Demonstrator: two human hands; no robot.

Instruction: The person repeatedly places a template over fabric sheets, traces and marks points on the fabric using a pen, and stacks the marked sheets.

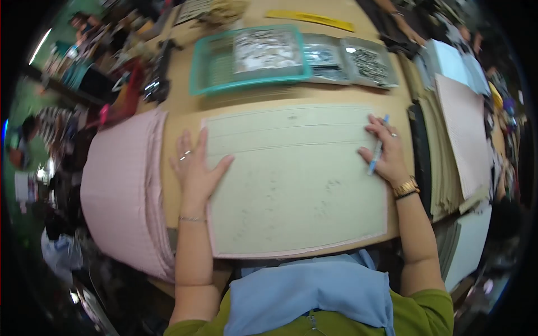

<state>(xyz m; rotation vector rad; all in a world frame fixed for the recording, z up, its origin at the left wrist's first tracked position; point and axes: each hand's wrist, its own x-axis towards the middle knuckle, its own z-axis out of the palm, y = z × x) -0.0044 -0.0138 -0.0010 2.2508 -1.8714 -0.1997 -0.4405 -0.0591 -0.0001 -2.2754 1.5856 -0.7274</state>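
A pale green pattern sheet (291,185) with ruled lines and faint handwriting lies flat in front of me. A thin pink cloth margin (305,251) shows along its edges, beneath it. My left hand (197,165) rests with fingers spread at the sheet's upper left edge, its thumb over the sheet. At the opposite edge, my right hand (388,147) holds a blue and white pen (376,150) between its fingers. The fingertips of that hand are at the sheet's upper right corner.
Folded pink striped cloth (120,190) is stacked at left. Behind the sheet stand a teal tray (204,84) with a bag of white pieces (268,49) and grey boxes of small metal parts (369,63). A yellow ruler (310,20) lies farther back. Brown card patterns (440,159) line the right.
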